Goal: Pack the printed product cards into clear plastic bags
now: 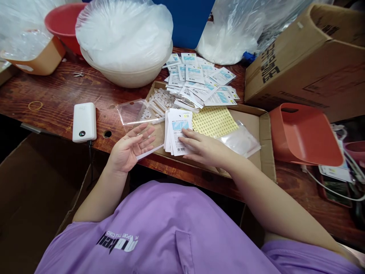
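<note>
My left hand (132,147) is turned palm up with its fingers spread, and nothing is gripped in it. Just behind its fingertips lies a clear plastic bag (132,111). My right hand (203,149) rests with outstretched fingers on the right side of a small stack of white printed cards (179,127), which lies at the front edge of a shallow cardboard tray (266,140). Small white plastic pieces (162,98) fill the tray's left part. A yellow sticker sheet (215,121) and some clear bags (242,140) are right of the stack.
A heap of packed cards (196,78) lies behind the tray. A white bowl (128,76) with a bulging plastic bag stands back left. A power bank (84,121) with a cable sits left. At right are a red bin (302,133) and a large cardboard box (308,64).
</note>
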{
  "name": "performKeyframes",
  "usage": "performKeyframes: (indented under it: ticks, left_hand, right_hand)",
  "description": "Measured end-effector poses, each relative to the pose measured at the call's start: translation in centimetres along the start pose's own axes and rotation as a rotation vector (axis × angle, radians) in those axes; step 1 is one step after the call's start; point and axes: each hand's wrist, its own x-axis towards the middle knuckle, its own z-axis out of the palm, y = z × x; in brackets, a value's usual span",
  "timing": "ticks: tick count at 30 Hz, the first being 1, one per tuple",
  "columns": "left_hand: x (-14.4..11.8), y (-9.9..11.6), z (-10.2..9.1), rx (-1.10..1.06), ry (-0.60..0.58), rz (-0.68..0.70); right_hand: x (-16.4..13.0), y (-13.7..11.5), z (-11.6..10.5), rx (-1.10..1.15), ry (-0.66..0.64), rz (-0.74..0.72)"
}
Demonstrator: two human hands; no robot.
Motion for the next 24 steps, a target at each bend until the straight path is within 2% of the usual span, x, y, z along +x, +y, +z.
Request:
performKeyframes:
  ticks: [4, 6, 8, 10, 11, 14, 16, 20, 24]
  left_hand:
    - [0.1, 0.0, 0.3, -0.005, -0.012, -0.018]
    - [0.2, -0.1, 0.6, 0.007, -0.010, -0.021]
    - [0.3, -0.2, 0.9, 0.004, -0.001, -0.019]
    - [0.5, -0.3, 1.3, -0.016, 0.000, -0.017]
    - [0.5, -0.3, 1.5, -0.030, -0.002, -0.012]
    - [0.6, -0.2, 2.2, -0.051, -0.007, -0.011]
    - [0.5, -0.1, 2.6, -0.053, -0.019, -0.031]
    - [0.3, 0.1, 2.7, -0.079, -0.061, -0.063]
    - [0.0, 0.4, 2.4, -0.104, -0.060, -0.069]
  right_hand:
    - [-0.5, -0.3, -0.1, -0.043, 0.062, 0.012]
    - [-1.4, -0.7, -0.1, -0.071, 0.219, 0.038]
    - [-2.7, -1.4, -0.1, -0.078, 0.455, 0.040]
    - [-4.0, -2.8, -0.1, -0.056, 0.634, -0.020]
    - [-4.5, -3.6, 0.0, -0.036, 0.670, -0.087]
    - [-5.0, -6.0, 0.3, 0.049, 0.634, -0.310]
    - [-4.6, -6.9, 0.6, 0.092, 0.620, -0.357]
    - [-3.8, -6.8, 0.9, 0.112, 0.635, -0.283]
    - [-4.1, -6.0, 0.7, 0.075, 0.632, -0.213]
